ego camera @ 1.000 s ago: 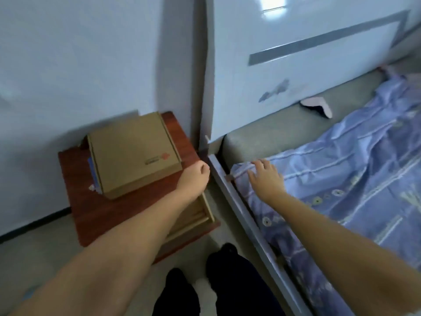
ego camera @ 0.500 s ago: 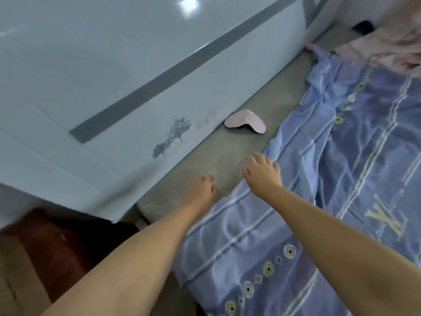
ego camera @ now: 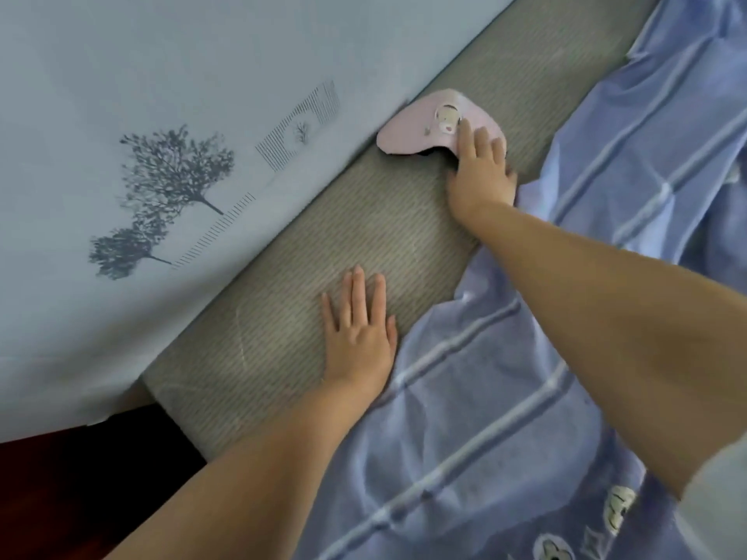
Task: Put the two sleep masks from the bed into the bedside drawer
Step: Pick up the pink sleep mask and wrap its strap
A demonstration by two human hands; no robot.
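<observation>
A pink sleep mask (ego camera: 420,129) with a small cartoon print lies on the grey-green mattress (ego camera: 283,317), close against the white headboard (ego camera: 161,115). My right hand (ego camera: 481,171) rests on the mask's right end, fingers spread over it and not closed around it. My left hand (ego camera: 357,329) lies flat and open on the mattress, nearer to me and to the left. Only one mask is in view. The drawer is out of sight.
A blue striped sheet (ego camera: 606,196) covers the bed to the right of both hands. The dark red bedside table (ego camera: 60,499) shows at the bottom left, below the headboard's lower edge.
The view swung from the bedside table to the bed. My right hand reached forward onto the pink mask. My left hand left the table and now lies flat on the mattress.
</observation>
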